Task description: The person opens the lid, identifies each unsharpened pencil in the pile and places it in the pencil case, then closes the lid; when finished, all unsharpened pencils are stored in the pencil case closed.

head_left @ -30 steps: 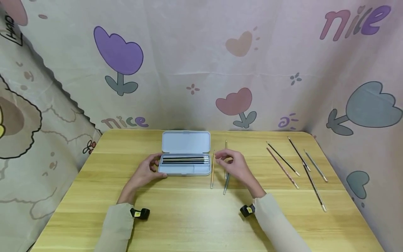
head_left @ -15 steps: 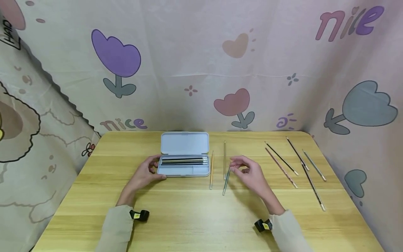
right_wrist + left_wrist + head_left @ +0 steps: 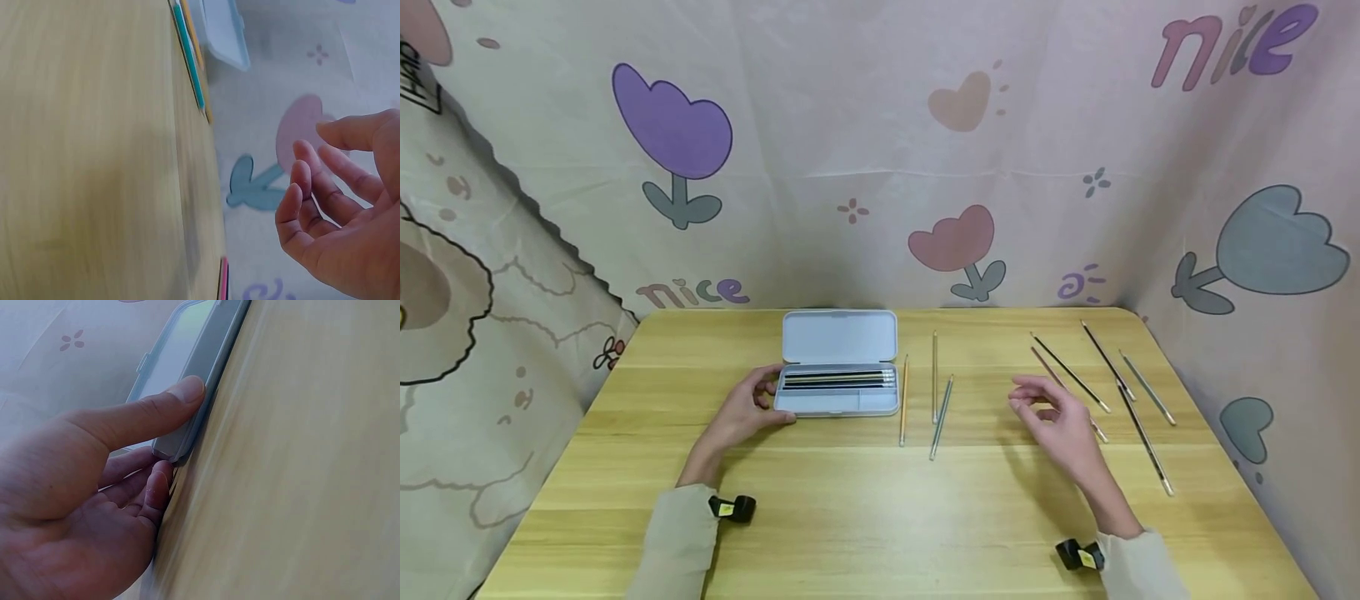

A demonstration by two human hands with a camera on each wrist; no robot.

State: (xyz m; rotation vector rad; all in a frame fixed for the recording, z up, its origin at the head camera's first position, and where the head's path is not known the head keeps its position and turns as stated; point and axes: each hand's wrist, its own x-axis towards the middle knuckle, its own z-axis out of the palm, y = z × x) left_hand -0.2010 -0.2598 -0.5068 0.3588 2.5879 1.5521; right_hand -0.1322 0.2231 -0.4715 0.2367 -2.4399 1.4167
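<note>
My left hand (image 3: 751, 407) grips the left end of a light blue pencil case (image 3: 880, 403), thumb (image 3: 187, 390) on its front edge and fingers curled at its side. The case's lid (image 3: 839, 337) is up, and several dark striped pencils (image 3: 838, 380) lie in its rear compartment. My right hand (image 3: 1058, 421) hovers over the table with loosely bent fingers and nothing in them. It partly covers a pink pencil (image 3: 1047, 365) in the head view. Between case and right hand lie an orange-yellow pencil (image 3: 904, 402), a tan pencil (image 3: 935, 379) and a teal pencil (image 3: 189, 57).
Right of the pink pencil lie a black pencil (image 3: 1070, 372), two dark patterned pencils (image 3: 1107, 358) arranged nearly end to end, and a grey-green pencil (image 3: 1147, 387). A printed cloth (image 3: 820, 125) hangs behind the wooden table (image 3: 850, 517).
My right hand has moved right, from beside the case past the tan and teal pencils to the pink one, uncovering those it passed. The left hand has stayed on the case.
</note>
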